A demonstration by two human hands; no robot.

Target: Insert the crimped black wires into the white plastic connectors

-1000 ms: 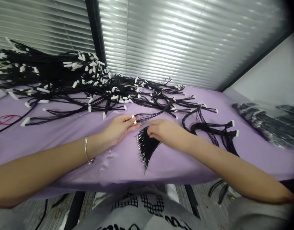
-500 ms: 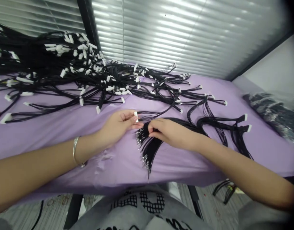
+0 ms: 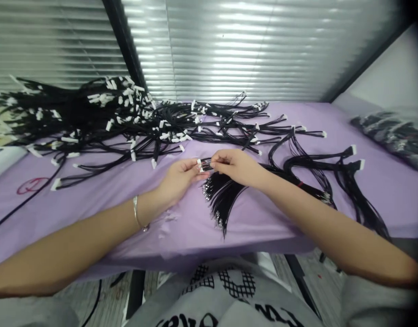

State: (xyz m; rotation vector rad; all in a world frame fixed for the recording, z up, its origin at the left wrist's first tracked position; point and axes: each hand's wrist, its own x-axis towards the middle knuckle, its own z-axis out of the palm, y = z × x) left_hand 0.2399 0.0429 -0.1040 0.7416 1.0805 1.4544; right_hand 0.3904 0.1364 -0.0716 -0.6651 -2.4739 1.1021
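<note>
Between the thumb and fingers of my left hand [image 3: 182,178] is a small white connector [image 3: 200,164], with black wires running from it to the right. My right hand [image 3: 234,164] is pinched just right of that connector, at the wires; its fingertips seem to hold a thin wire, though the tip is too small to make out clearly. Below my right hand lies a fanned bundle of loose black wires [image 3: 226,200] with shiny metal terminals at their left ends. A red tie [image 3: 300,184] shows farther along this bundle, beyond my right forearm.
A big heap of black cables [image 3: 76,111] with white connectors covers the back left of the purple tablecloth [image 3: 181,236]. More cables with white connectors [image 3: 357,164] lie on the right. Bagged cables [image 3: 396,136] rest at the far right. Window blinds [image 3: 229,50] stand behind.
My right hand has lifted from the loose wire bundle up and back to the wires beside the white connector. My left hand still holds the connector. The view has shifted slightly.
</note>
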